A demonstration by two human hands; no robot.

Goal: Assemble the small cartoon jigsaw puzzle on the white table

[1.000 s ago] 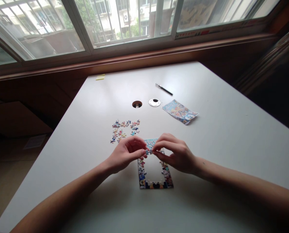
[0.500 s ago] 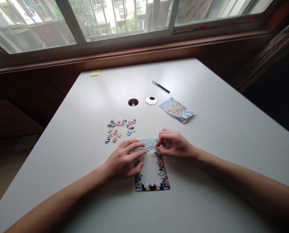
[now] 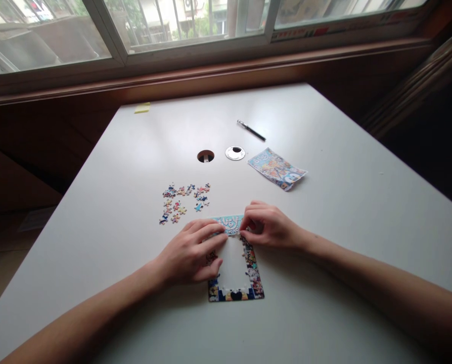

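Head view: the puzzle (image 3: pixel 229 225) lies flat on the table (image 3: pixel 335 222), its top strip between both hands' fingertips. The left hand (image 3: pixel 190 251) rests across its upper left, thumb apart from fingers. The right hand's (image 3: pixel 269 225) thumb and forefinger nearly meet at its upper right; any grip cannot be told. Puzzle border surrounds white tabletop. Loose pieces (image 3: pixel 176 206) lie beyond the left hand.

The left hand (image 3: pixel 193 253) hides the puzzle border (image 3: pixel 253 270) around ten o'clock, the right hand (image 3: pixel 269 226) around one. Twelve o'clock cuts off the window (image 3: pixel 195 28).
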